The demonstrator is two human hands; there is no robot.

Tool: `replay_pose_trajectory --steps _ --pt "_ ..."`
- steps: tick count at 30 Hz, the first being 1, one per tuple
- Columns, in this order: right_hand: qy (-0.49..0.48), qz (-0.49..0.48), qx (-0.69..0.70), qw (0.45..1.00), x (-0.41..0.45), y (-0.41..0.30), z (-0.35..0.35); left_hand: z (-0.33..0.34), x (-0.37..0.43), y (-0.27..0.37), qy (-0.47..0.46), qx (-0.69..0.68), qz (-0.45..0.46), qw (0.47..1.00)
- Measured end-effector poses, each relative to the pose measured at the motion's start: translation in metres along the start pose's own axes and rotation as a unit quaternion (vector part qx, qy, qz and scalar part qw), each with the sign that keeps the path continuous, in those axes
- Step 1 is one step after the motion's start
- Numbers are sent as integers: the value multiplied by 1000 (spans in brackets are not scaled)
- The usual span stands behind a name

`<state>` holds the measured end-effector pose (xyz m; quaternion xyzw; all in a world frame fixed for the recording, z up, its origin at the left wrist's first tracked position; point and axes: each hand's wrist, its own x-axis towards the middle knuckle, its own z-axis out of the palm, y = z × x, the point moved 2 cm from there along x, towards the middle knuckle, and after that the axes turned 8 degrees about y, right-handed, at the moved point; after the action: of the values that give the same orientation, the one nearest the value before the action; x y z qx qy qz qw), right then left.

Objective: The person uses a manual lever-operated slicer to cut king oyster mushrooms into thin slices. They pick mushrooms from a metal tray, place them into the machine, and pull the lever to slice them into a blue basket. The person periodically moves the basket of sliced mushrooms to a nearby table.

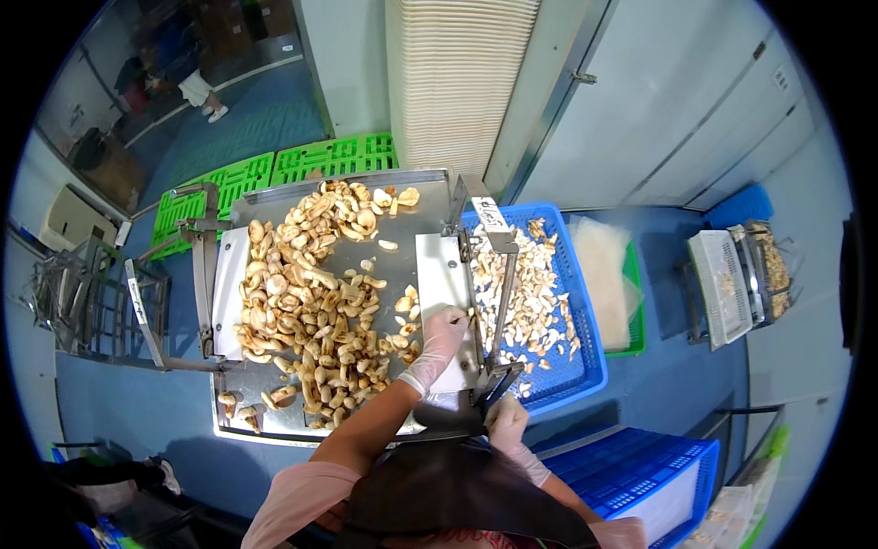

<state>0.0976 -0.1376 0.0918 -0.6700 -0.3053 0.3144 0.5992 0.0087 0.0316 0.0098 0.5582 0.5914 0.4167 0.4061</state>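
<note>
My left hand [442,343], in a thin whitish glove, rests on the white cutting board [442,274] with its fingers curled at the blade-side edge. Whatever the fingertips pinch is hidden. My right hand [507,422], gloved too, is closed around the handle end of a hinged metal lever cutter [506,302], whose arm runs along the board. Left of the board, a heap of whole brown-and-cream mushrooms [295,288] lies on a stainless steel tray table [418,192]. Pale mushroom slices [518,281] fill much of the blue plastic basket [590,343] beyond the cutter.
A second board with a lever cutter [230,295] stands at the table's left end. Behind are green plastic pallets [336,158] and a tall stack of cream trays [466,75]. Blue crates [624,466] stand at right front. A person [195,89] is visible through the window.
</note>
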Motion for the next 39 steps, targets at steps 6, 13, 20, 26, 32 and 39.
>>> replay_pose_trajectory --steps 6,13,20,26,32,39 --pt "25 80 -5 997 12 -60 6 1 1 -4 -6 -18 -29 999" --pt "30 128 -4 991 6 -48 4 2 1 -1 1 28 41 999" --pt "33 34 -58 997 0 11 -8 10 4 -2 -37 57 16 998" --pt "55 118 66 989 11 -15 -1 3 3 13 -51 187 68 979" --pt "12 -15 -13 1000 -2 79 -15 -20 -3 53 -42 254 44 965" --pt "-7 4 -19 1000 1 66 -16 15 1 29 4 -37 -95 995"
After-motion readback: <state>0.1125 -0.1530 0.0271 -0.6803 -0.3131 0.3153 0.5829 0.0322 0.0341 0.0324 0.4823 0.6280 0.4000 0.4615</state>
